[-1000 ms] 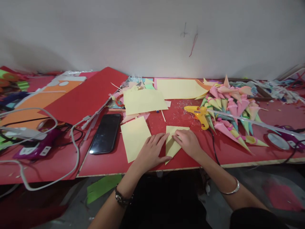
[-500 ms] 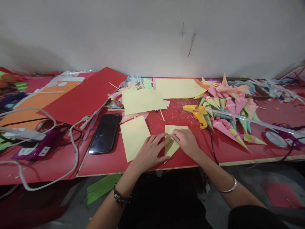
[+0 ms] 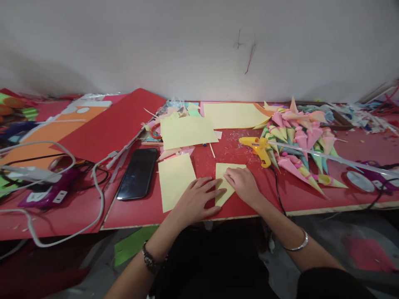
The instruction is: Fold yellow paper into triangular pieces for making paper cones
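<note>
Clock dirs from the worked sheet. Biggest first: red tabletop (image 3: 232, 149), seen lengthwise; large red card (image 3: 112, 124) at 10 o'clock, lying at a slant. Pile of paper cones (image 3: 301, 143), pink/yellow/green, at 2 o'clock. Long pale-yellow sheets (image 3: 232, 115) at 12, by the wall; another yellow sheet (image 3: 187, 132) at 11, on top of paper scraps (image 3: 174, 111).

Hands next. Just changed: L hand (image 3: 195, 201) has fanned its fingers wider. It's now opened out, palm down, fingertips on the worked sheet's L part, thumb by the lower end. R hand (image 3: 245, 185) has bent fingers, tips on the same sheet's upper-R part; can't tell if they're pinching paper or just pressing. Neither's clenched. Prob. means L is steadying/flattening a wider area while R works the fold.

Loose yellow sheet (image 3: 174, 180) at 9, flat, partly under L hand/wrist. Phone (image 3: 137, 174) also at 9, farther out, screen dark. Worked sheet (image 3: 222, 167) itself: flat on tabletop between the hands, near the front edge, approx. centre; slanted lower-R side, so looks folded.

Smaller: yellow glue gun (image 3: 260, 150) between 1 and 2, beside the cones, black cord (image 3: 278, 189) running toward the front edge. Smallest: thin white stick (image 3: 212, 150) at 11.
</note>
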The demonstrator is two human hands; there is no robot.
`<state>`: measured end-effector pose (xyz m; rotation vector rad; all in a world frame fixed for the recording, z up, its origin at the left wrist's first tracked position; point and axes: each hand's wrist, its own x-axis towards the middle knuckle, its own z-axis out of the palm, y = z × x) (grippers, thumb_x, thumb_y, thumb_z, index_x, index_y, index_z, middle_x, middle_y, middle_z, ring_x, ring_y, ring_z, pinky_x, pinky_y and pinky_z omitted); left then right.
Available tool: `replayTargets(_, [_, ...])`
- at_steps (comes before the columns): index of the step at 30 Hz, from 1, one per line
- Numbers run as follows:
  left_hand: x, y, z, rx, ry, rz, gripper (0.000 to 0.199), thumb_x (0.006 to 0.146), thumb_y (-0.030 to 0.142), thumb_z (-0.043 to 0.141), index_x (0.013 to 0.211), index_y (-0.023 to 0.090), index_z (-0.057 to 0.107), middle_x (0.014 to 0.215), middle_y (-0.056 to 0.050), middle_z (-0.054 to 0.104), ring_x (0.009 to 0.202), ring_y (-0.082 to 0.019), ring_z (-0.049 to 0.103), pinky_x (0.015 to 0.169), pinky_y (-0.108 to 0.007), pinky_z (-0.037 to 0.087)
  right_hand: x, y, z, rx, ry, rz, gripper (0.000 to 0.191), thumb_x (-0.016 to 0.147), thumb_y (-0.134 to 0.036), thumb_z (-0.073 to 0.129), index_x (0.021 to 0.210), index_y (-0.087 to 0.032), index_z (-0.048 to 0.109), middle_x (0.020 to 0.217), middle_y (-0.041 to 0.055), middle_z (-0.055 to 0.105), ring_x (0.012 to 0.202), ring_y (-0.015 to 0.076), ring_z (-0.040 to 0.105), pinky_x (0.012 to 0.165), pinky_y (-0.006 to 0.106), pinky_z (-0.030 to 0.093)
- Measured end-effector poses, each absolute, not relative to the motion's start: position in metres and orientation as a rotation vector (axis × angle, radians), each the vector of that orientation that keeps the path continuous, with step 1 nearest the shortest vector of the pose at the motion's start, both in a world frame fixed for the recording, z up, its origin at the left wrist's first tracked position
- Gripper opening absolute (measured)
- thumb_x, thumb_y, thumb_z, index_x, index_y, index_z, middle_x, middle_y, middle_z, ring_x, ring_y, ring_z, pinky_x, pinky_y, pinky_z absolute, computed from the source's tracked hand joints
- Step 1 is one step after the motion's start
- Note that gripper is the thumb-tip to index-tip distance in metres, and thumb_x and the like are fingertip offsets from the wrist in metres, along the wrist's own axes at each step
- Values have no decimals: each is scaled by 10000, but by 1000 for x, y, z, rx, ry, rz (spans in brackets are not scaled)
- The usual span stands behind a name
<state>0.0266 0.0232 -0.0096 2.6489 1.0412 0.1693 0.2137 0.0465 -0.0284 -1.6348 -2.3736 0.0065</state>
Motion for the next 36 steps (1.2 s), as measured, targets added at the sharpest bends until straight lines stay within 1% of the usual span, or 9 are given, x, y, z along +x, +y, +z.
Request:
replayTargets(6, [24,27,-6,2635,1075,116,558,737,509,466,1255,342,341,1369,25,306,1221,-222,271,991,-409,193,213,47,-28,-1658,-2354,62,199,844,-266,423,702,-178,533,647,2,588,655,149,516,612,260,277])
replayTargets(9, [23,29,-4,2626,1062,92,613,718,519,481,1277,344,299,1377,27,289,1228,-220,257,997,-411,179,216,41,-26,-1630,-2298,13,152,820,-259,448,854,-171,568,812,52,589,792,194,510,692,290,336])
replayTargets(12, [22,30,-3,2606,1059,57,662,690,515,513,1285,340,281,1382,30,278,1231,-224,251,1002,-418,164,222,27,-23,-1482,-2277,-24,246,808,-223,446,1021,-179,560,1007,99,535,947,224,463,808,351,356])
replayTargets(17, [22,32,-3,2579,1056,28,698,652,482,562,1279,336,293,1389,38,260,1233,-232,241,1002,-418,163,230,-7,-16,-1097,-2436,146,287,772,-149,454,997,-242,605,1156,77,473,1100,217,391,942,425,295])
replayTargets(20, [21,32,-4,2569,1048,30,685,667,511,536,1281,332,292,1388,34,263,1235,-234,234,1003,-421,159,228,-19,-15,-1047,-2530,221,348,779,-172,462,1088,-301,557,1213,51,451,1145,220,355,951,444,293])
replayTargets(23, [20,32,-5,2561,1047,36,678,678,536,514,1284,337,285,1389,36,261,1236,-232,232,1005,-420,153,229,-20,-16,-1098,-2557,210,361,786,-197,467,1121,-316,535,1230,48,450,1154,223,347,948,435,303])
replayTargets(28, [21,32,-5,2558,1047,33,699,668,516,538,1290,353,262,1393,42,249,1242,-230,218,1010,-417,144,243,-13,-14,-1283,-2530,79,282,804,-287,464,1056,-310,587,1245,52,447,1146,240,352,932,437,308])
replayTargets(31, [21,32,-5,2556,1044,25,689,676,518,527,1290,356,259,1396,41,240,1243,-232,214,1011,-423,135,252,-12,-10,-1459,-2518,-8,284,817,-335,445,1063,-305,585,1264,58,434,1133,250,365,924,448,303])
replayTargets(36, [21,32,-4,2561,1044,4,676,687,521,513,1291,342,266,1400,35,232,1245,-232,205,1010,-426,135,258,-11,-11,-1665,-2465,-152,307,831,-334,414,1081,-269,580,1265,66,438,1114,263,380,868,416,356])
